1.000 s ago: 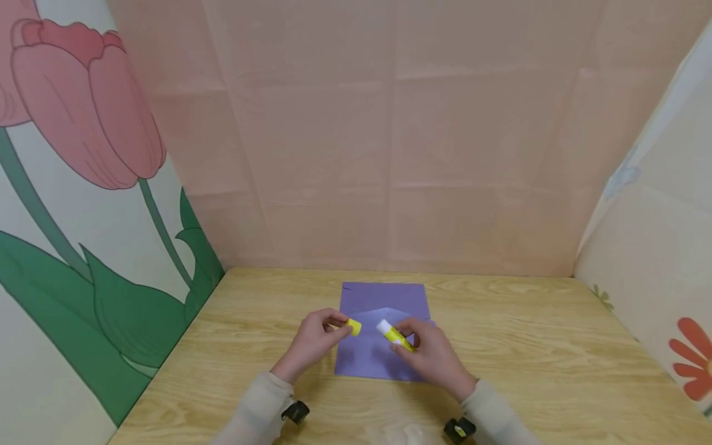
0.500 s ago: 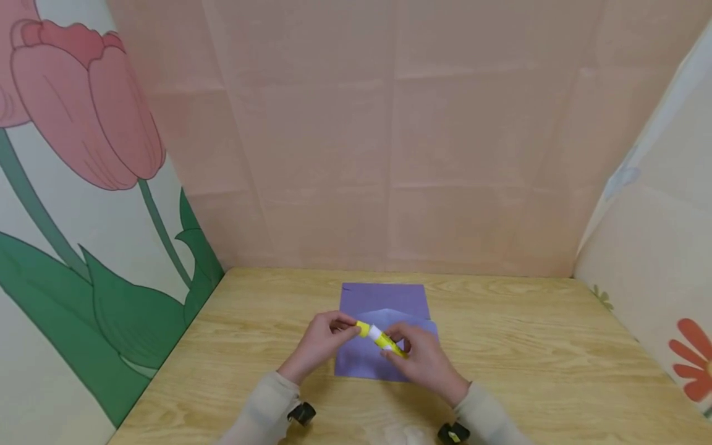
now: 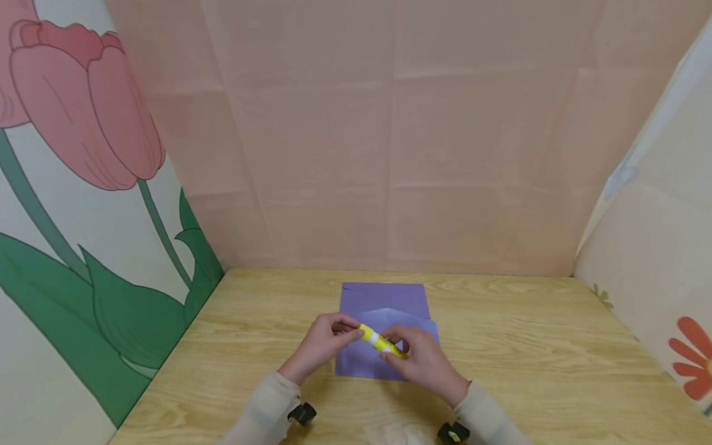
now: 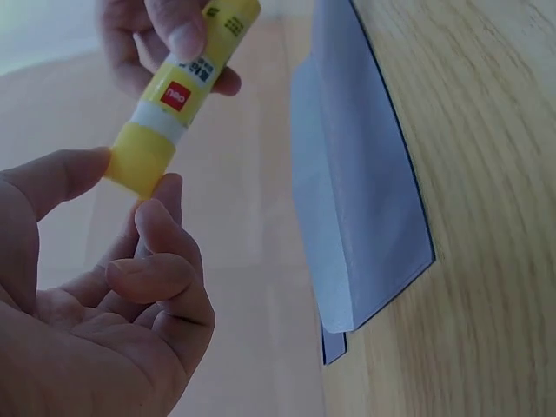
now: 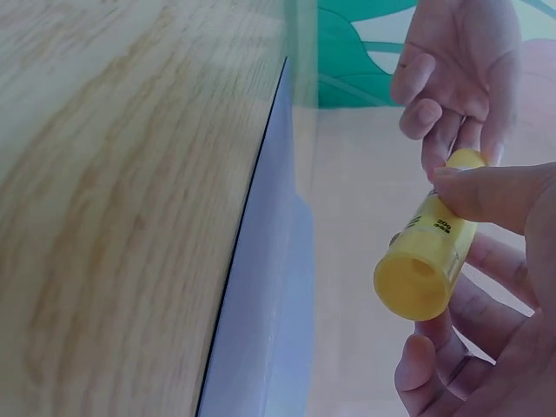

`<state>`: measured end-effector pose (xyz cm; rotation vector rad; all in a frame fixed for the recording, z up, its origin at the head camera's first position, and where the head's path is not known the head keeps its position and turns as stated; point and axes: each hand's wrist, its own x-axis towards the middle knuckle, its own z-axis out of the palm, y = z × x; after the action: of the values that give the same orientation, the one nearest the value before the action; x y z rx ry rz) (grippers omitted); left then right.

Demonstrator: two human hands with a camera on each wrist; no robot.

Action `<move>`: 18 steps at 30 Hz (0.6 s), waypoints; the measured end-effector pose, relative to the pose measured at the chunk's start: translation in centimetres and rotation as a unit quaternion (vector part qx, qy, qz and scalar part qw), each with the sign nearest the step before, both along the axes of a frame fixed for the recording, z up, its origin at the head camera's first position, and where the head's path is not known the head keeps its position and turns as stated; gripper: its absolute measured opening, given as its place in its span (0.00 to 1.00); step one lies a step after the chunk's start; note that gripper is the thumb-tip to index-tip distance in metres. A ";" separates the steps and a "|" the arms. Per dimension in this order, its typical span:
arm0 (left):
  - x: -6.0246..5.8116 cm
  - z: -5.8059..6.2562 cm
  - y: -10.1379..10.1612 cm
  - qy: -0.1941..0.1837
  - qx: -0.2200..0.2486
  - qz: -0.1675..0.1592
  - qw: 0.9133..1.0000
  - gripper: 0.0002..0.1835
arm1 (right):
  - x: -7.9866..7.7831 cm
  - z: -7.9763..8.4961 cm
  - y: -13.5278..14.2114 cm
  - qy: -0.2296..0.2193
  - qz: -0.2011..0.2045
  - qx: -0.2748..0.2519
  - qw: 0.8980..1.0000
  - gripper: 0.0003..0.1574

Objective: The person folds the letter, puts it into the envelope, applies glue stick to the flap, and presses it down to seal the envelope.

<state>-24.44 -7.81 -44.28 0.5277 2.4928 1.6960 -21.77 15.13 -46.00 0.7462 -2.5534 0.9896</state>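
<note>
My left hand pinches the yellow cap of a glue stick between thumb and fingertips. The cap sits at the stick's white collar, in line with the body. Thumb and fingers of my right hand grip the yellow body, whose hollow bottom end faces the right wrist camera. Both hands hold the stick tilted above a purple envelope lying on the table. A lighter purple flap stands out along the envelope in the left wrist view. The hands hide part of the envelope.
The wood-grain table reaches back to a creased pink sheet. A tulip-printed panel stands at the left, and a pale flowered panel at the right. Black straps are at both wrists.
The cap and the glue stick were apart a second ago; the hands came together, and the cap has slid over the white end onto the collar.
</note>
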 end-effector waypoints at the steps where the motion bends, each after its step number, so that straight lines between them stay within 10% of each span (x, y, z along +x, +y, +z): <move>1: 0.0 0.0 0.0 -0.001 0.001 -0.004 1.000 0.11 | 0.0 0.0 0.0 0.001 0.000 0.003 1.000 0.16; 18: 0.3 0.2 -0.3 0.011 -0.043 -0.033 0.998 0.09 | 0.1 0.0 -0.3 -0.004 -0.002 0.030 1.000 0.15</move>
<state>-24.17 -8.16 -44.12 0.6161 2.5210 1.5597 -21.64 14.81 -45.96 0.7533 -2.6017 0.9190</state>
